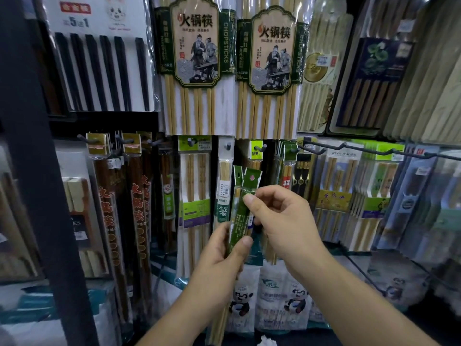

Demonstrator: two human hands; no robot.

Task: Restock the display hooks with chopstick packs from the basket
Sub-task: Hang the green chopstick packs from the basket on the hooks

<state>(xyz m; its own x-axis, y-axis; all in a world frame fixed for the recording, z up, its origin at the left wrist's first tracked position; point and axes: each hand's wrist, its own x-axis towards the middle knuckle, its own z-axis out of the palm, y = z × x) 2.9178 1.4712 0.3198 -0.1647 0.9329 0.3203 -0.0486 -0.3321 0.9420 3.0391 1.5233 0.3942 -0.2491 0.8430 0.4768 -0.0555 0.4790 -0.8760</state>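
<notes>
Two slim green-labelled chopstick packs (245,198) stand upright in front of the display, their hang tabs just below a small hook (260,147). My left hand (222,248) grips the packs low down, thumb on the front. My right hand (284,218) pinches the front pack near its upper part with thumb and forefinger. The packs' bamboo ends reach down past my left wrist. No basket is in view.
Large hot-pot chopstick packs (197,63) hang above. Dark red packs (119,208) hang on the left, light bamboo packs (349,191) on the right. Long bare hooks (349,147) jut out at upper right. A dark shelf post (32,171) stands at left.
</notes>
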